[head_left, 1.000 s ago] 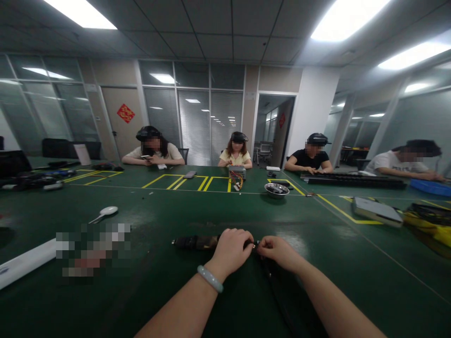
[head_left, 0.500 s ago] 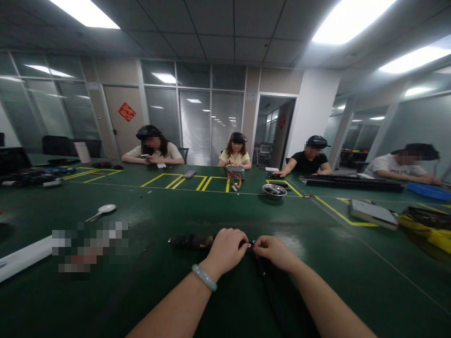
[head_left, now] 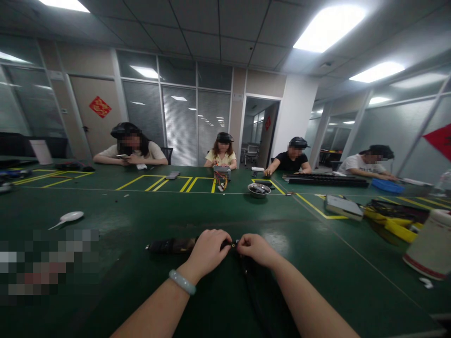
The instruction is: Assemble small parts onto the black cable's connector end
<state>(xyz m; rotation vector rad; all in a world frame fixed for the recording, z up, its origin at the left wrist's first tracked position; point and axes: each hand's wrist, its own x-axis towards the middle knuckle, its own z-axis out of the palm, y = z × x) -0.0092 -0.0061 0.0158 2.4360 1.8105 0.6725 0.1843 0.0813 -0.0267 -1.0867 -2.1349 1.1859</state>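
My left hand (head_left: 210,248), with a pale bangle on its wrist, is closed around the right end of a dark tube-shaped thing (head_left: 171,246). This thing lies across the table and has a small silver tip at its left end. My right hand (head_left: 256,249) is closed in a pinch close to my left fingertips. A tiny bright piece (head_left: 233,245) shows between the two hands. From under my right fingers a long black strip (head_left: 252,291) runs toward me, with a small shiny spot near its top. Its exact kind is too dark to tell.
A white spoon (head_left: 72,216) lies to the left. Ahead stand a metal bowl (head_left: 259,189) with dark parts and a grey box with wires (head_left: 221,173). A flat grey case (head_left: 343,207), yellow tray (head_left: 398,225) and white container (head_left: 431,244) are right. Several people sit opposite.
The view has turned slightly right, bringing in the white container. My hands stay closed at the same spot on the dark thing, with hardly any movement between them.
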